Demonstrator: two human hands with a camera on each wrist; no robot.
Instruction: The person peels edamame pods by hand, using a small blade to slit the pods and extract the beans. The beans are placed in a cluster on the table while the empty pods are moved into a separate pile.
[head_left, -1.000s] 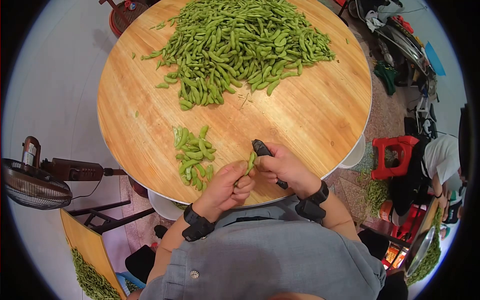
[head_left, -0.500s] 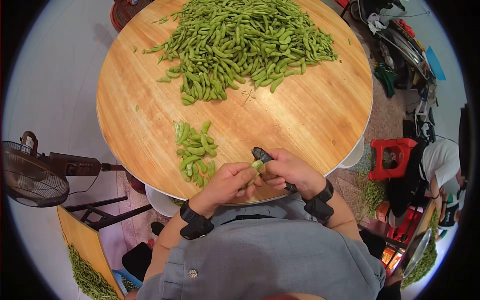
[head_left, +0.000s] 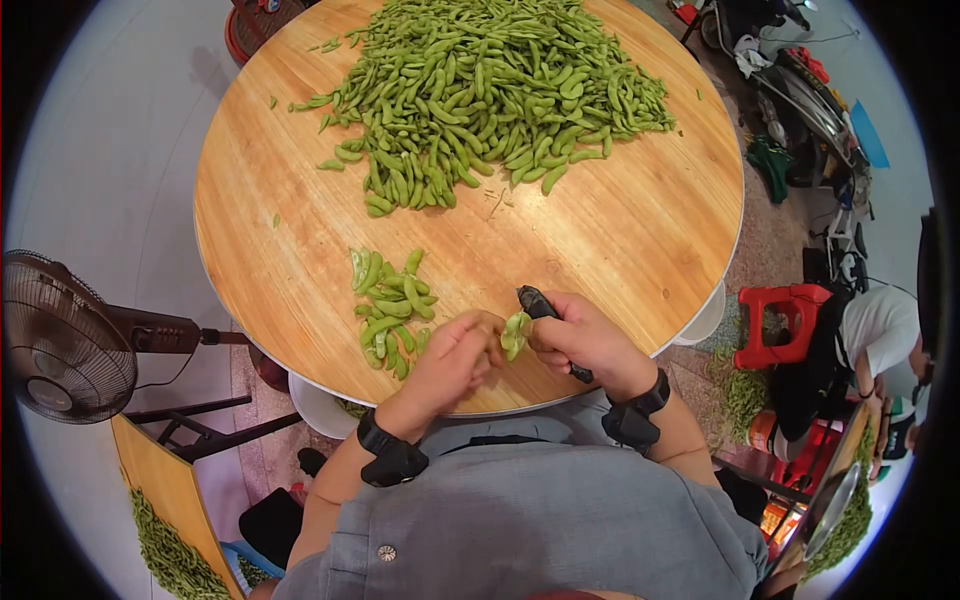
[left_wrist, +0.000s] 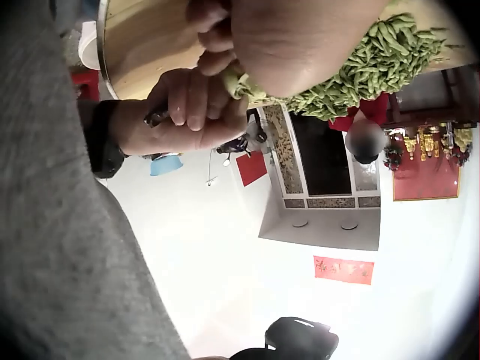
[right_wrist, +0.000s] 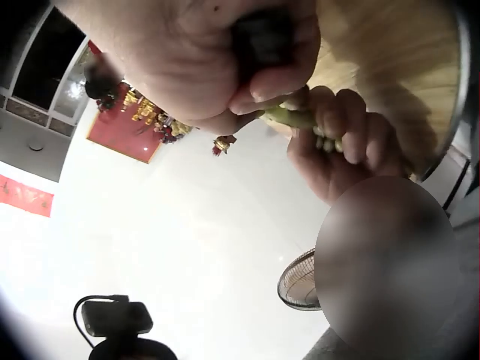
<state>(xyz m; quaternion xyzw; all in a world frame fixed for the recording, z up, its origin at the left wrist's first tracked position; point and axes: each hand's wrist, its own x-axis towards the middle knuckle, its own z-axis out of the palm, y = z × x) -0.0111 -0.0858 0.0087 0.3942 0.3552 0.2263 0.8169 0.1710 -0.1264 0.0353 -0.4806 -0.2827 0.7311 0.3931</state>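
Observation:
In the head view my right hand (head_left: 590, 338) grips a stick-like black tool (head_left: 537, 302), its lower end showing below the fingers. The same hand pinches a split edamame pod (head_left: 514, 338), pale inside, by thumb and forefinger. My left hand (head_left: 458, 362) is curled just left of the pod. In the right wrist view, green beans (right_wrist: 328, 142) show between the left hand's curled fingers, close by the pod (right_wrist: 289, 116). A small group of pods (head_left: 388, 318) lies on the table left of the hands, and a large heap of edamame pods (head_left: 490, 90) at the back.
The round wooden table (head_left: 620, 230) has its near edge under my forearms. A fan (head_left: 70, 340) stands to the left, and a red stool (head_left: 780, 325) to the right near a seated person (head_left: 880, 325). Pale tubs (head_left: 325, 405) show below the table's edge.
The pod, whole and green between both hands a second ago, is now split and paler inside. My left fingers have drawn slightly left from it; the right hand has kept the pod and the black tool.

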